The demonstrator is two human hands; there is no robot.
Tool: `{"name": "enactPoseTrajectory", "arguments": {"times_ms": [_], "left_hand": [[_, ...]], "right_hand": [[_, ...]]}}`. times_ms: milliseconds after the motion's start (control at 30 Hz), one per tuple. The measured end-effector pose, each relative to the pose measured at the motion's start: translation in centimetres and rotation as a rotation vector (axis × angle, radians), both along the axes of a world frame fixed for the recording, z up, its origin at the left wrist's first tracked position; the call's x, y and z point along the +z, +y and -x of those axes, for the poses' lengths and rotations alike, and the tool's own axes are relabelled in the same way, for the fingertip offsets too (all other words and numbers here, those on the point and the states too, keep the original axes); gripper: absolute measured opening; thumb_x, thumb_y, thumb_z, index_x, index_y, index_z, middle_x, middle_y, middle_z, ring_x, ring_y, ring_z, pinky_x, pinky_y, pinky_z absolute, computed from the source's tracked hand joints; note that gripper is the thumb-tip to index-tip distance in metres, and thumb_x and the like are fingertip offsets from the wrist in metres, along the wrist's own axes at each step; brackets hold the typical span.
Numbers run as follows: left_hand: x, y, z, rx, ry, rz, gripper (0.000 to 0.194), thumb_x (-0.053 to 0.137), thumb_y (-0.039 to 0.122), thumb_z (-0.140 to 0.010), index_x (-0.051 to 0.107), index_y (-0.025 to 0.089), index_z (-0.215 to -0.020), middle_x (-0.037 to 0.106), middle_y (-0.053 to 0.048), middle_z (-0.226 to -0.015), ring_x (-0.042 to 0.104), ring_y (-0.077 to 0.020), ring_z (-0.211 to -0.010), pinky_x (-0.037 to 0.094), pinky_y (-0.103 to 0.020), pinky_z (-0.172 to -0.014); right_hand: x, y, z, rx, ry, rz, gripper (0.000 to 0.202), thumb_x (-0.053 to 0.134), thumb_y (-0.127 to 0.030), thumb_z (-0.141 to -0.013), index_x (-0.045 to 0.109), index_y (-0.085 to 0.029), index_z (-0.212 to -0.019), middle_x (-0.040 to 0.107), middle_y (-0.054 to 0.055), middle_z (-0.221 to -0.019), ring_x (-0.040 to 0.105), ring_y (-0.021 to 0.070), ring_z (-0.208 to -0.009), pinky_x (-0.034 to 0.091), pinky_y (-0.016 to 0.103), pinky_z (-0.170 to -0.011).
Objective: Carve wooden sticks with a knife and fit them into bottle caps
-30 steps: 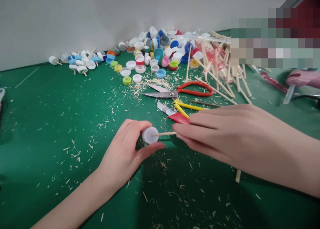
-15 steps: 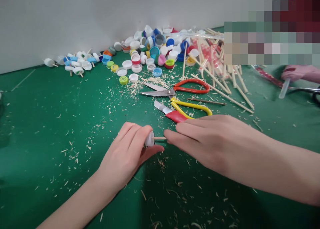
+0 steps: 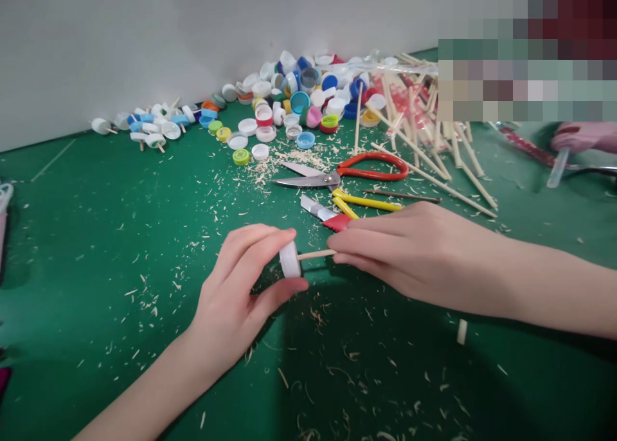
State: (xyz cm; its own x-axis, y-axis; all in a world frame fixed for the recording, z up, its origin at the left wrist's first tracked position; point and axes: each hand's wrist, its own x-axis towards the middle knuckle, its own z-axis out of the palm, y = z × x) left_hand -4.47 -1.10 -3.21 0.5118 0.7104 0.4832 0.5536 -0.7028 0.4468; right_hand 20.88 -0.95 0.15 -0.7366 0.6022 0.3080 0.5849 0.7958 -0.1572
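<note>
Head view: a white cap and a thin stick meet over the green table, on the near side of the scissors.
Left hand: fingers and thumb curve narrowly around the cap's rim, fingers above and thumb below. This rim hold looks sound, since it leaves the face free; a light, even pinch should steady the cap without bending it.
Right hand: fingertips are closed together on the stick, nearer to the person than the scissors and partly over their yellow handle.
Stick and cap: the stick slants slightly up from the cap toward the right hand. Lining it up square with the cap's face would probably spread the pressure best, and a grip close to the cap would limit flexing.
Contact: the stick's end appears to meet the cap near its middle, though whether it enters a hole is hard to tell from this angle.
Cutter: its bare blade lies just on the near side of the scissors, beside the right hand, so shifting the hands toward the person seems safer.
Shavings: scattered around the scissors' tips.
Loose sticks: to the right of the scissors.
Pile of caps: beyond the scissors.
</note>
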Motion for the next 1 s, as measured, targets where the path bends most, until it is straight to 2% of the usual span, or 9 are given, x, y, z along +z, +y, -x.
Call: {"name": "enactPoseTrajectory", "arguments": {"times_ms": [133, 300, 467, 833, 933, 1000], "left_hand": [[0.0, -0.04, -0.04, 0.018, -0.001, 0.042, 0.03, 0.063, 0.027, -0.094, 0.059, 0.02, -0.123, 0.068, -0.002, -0.116, 0.062, -0.0054, -0.109, 0.047, -0.012, -0.099], [0.29, -0.28, -0.19, 0.028, 0.001, 0.011, 0.026, 0.064, 0.022, -0.094, 0.064, 0.015, -0.119, 0.07, -0.001, -0.112, 0.063, -0.001, -0.105, 0.043, -0.005, -0.099], [0.51, -0.33, -0.41, -0.009, 0.027, -0.03, 0.023, 0.061, 0.02, -0.095, 0.066, 0.011, -0.116, 0.07, -0.003, -0.109, 0.062, -0.0012, -0.102, 0.043, -0.005, -0.099], [0.49, -0.23, -0.44, -0.045, 0.067, -0.05, 0.023, 0.063, 0.016, -0.094, 0.067, 0.009, -0.115, 0.07, -0.004, -0.107, 0.063, -0.0018, -0.099, 0.045, -0.007, -0.095], [0.44, -0.21, -0.4, -0.053, 0.065, -0.049, 0.023, 0.064, 0.017, -0.093, 0.067, 0.009, -0.115, 0.07, -0.005, -0.107, 0.063, -0.0024, -0.097, 0.046, -0.008, -0.094], [0.37, -0.19, -0.39, -0.053, 0.067, -0.054, 0.024, 0.064, 0.017, -0.093, 0.067, 0.009, -0.115, 0.07, -0.005, -0.107, 0.064, -0.0027, -0.096, 0.047, -0.009, -0.093]], "right_hand": [[-0.14, -0.08, -0.1, 0.009, -0.05, 0.07, 0.017, 0.044, -0.014, -0.099, 0.061, -0.017, -0.098, 0.059, -0.001, -0.076, 0.043, 0.0115, -0.057, 0.025, 0.027, -0.052], [-0.18, -0.24, 0.31, 0.035, -0.032, 0.125, 0.014, 0.042, -0.011, -0.099, 0.054, -0.018, -0.095, 0.045, -0.004, -0.072, 0.028, 0.0108, -0.056, 0.018, 0.028, -0.05], [0.12, -0.39, 0.5, 0.063, -0.058, 0.166, 0.015, 0.041, -0.008, -0.099, 0.048, -0.018, -0.091, 0.035, -0.005, -0.071, 0.021, 0.0111, -0.056, 0.016, 0.029, -0.05], [0.06, -0.23, 0.61, 0.079, -0.048, 0.219, 0.017, 0.04, -0.004, -0.095, 0.045, -0.019, -0.089, 0.032, -0.006, -0.07, 0.022, 0.0095, -0.053, 0.016, 0.028, -0.048], [-0.07, -0.23, 0.76, 0.053, -0.013, 0.297, 0.017, 0.043, -0.003, -0.094, 0.047, -0.019, -0.087, 0.033, -0.006, -0.069, 0.025, 0.0086, -0.053, 0.018, 0.027, -0.048], [-0.22, -0.19, 0.83, 0.041, 0.04, 0.37, 0.015, 0.044, -0.009, -0.097, 0.051, -0.019, -0.087, 0.034, -0.006, -0.068, 0.026, 0.0088, -0.055, 0.021, 0.026, -0.049]]}}
